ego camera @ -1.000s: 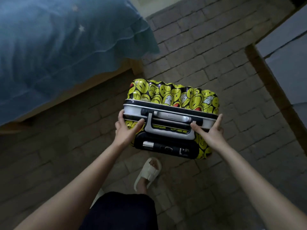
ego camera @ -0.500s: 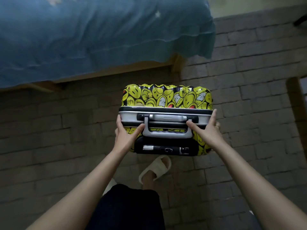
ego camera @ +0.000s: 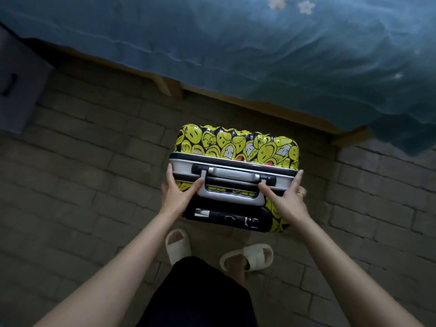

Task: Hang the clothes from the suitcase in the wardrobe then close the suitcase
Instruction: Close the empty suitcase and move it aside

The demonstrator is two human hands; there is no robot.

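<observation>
A hard suitcase printed with yellow smiley faces stands upright and closed on the brick floor, seen from above. Its silver frame band and grey carry handle face me, with the black telescopic handle housing below. My left hand grips the left end of the top, thumb by the handle. My right hand, wearing a ring, grips the right end, thumb reaching toward the handle. No clothes or wardrobe are in view.
A bed with a blue cover and wooden frame runs across the top, just beyond the suitcase. A grey box or cabinet stands at the left edge. My feet in white slippers stand behind the suitcase on the brick floor.
The view has swung to the left, so the bed now spans the top and the grey box appears at left. Both hands keep the same hold on the suitcase top.
</observation>
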